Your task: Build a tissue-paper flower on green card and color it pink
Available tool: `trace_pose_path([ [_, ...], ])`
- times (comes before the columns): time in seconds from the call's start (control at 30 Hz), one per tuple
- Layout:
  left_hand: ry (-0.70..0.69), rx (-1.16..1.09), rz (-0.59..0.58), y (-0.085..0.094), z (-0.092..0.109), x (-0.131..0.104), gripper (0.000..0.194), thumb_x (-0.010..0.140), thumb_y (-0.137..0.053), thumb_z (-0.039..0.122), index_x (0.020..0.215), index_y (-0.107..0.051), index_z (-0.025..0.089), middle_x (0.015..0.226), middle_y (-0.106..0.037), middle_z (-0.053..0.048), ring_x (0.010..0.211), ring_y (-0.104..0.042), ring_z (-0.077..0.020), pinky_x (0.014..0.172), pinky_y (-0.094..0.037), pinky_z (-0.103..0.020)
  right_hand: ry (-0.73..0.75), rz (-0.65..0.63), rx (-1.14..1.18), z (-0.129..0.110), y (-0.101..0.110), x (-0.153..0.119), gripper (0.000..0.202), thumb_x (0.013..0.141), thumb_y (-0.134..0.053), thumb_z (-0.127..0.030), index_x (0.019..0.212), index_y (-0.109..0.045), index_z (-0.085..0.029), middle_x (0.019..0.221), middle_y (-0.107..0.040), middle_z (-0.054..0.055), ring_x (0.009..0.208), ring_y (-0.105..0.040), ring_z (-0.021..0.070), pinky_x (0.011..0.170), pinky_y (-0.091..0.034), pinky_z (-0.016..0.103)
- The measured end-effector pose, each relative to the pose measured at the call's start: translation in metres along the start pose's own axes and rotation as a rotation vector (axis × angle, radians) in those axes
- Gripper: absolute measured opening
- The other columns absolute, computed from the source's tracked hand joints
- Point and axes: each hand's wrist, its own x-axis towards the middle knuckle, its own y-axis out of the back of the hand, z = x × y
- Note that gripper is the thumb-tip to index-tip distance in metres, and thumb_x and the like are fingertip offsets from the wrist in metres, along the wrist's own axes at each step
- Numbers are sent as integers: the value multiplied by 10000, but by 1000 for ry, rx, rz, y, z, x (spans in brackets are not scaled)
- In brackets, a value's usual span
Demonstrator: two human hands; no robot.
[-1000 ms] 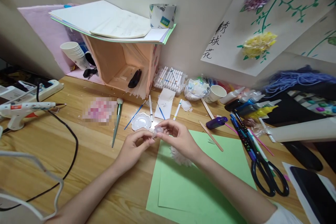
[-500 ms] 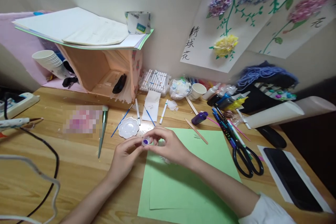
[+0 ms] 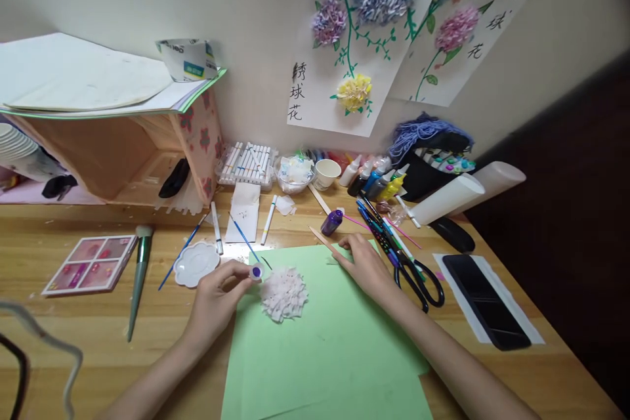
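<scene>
Between the thumb and fingers of my left hand (image 3: 221,295) is a small cap (image 3: 256,272) with purple inside. Just right of it, a pale pink ruffled paper flower (image 3: 284,294) lies on the green paper (image 3: 325,354). My right hand (image 3: 367,266) rests over the upper right of that paper, fingers closed at a wooden stick (image 3: 322,240). Beyond the stick stands an uncapped purple bottle (image 3: 331,222). A white flower-shaped palette (image 3: 197,264) sits left of my left hand.
Scissors (image 3: 418,282) and pens lie right of the paper, with a black phone (image 3: 485,302) farther right. A brush (image 3: 140,282) and a pink palette (image 3: 91,265) are at left. Paint bottles (image 3: 378,180), a paper cup (image 3: 327,174) and a marker box (image 3: 247,164) line the wall.
My right hand has left the cap and moved right to the wooden stick. The cap stays in my left hand. The view has shifted right, and the pink flower is now uncovered.
</scene>
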Motion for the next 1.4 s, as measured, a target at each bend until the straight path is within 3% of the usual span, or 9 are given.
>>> trace_pose_path([
  [0.2,36,14,64,-13,-5,11,108,741,-652,292,724,-646,186,745,-647,-2,740,-620,-139,708,-527,-224,2,-85,38,6,-4,6,56,826,-521,-170,772,-510,-181,859,-587,71,831,-573,210,726,-450,321],
  [0.57,11,128,116,-31,-5,29,202,741,-655,367,745,-655,165,745,-664,-27,726,-618,-157,662,-513,-253,27,-115,122,18,12,-3,57,814,-480,-153,772,-495,-188,795,-579,31,767,-556,172,666,-419,280],
  [0.77,-39,166,101,-35,-9,30,195,752,-651,370,755,-655,175,769,-680,-26,726,-627,-162,675,-503,-256,-23,-120,276,22,25,-12,54,839,-479,-217,800,-505,-191,744,-569,2,698,-542,147,630,-400,262],
  [0.93,-58,190,63,-35,-13,28,182,775,-636,364,796,-656,184,814,-680,-21,768,-627,-162,705,-494,-251,-19,-138,486,12,26,-16,92,849,-507,-261,800,-519,-184,754,-563,-5,724,-549,135,670,-420,252],
  [1.07,-103,215,68,-36,-10,26,150,787,-626,334,781,-653,187,795,-675,-10,766,-624,-159,695,-487,-244,-27,-29,728,-2,24,-15,136,830,-565,-313,823,-560,-177,811,-602,17,768,-579,141,699,-456,253],
  [1.2,-142,201,70,-38,-8,23,107,793,-616,283,782,-653,183,778,-676,-14,752,-625,-158,700,-491,-259,-83,159,960,-17,33,-8,180,778,-642,-347,809,-590,-177,701,-588,2,636,-563,124,614,-476,251],
  [1.3,-168,162,60,-38,-8,22,77,798,-609,242,789,-651,178,781,-680,-23,748,-626,-153,698,-488,-263,26,232,1034,-35,42,0,142,798,-636,-323,813,-607,-185,715,-585,0,625,-559,114,603,-482,248],
  [1.4,-169,128,50,-38,-9,21,63,800,-607,215,794,-657,178,790,-687,-28,756,-631,-153,713,-491,-272,217,290,942,-56,43,4,79,865,-561,-262,839,-601,-199,782,-585,10,651,-568,112,602,-483,250],
])
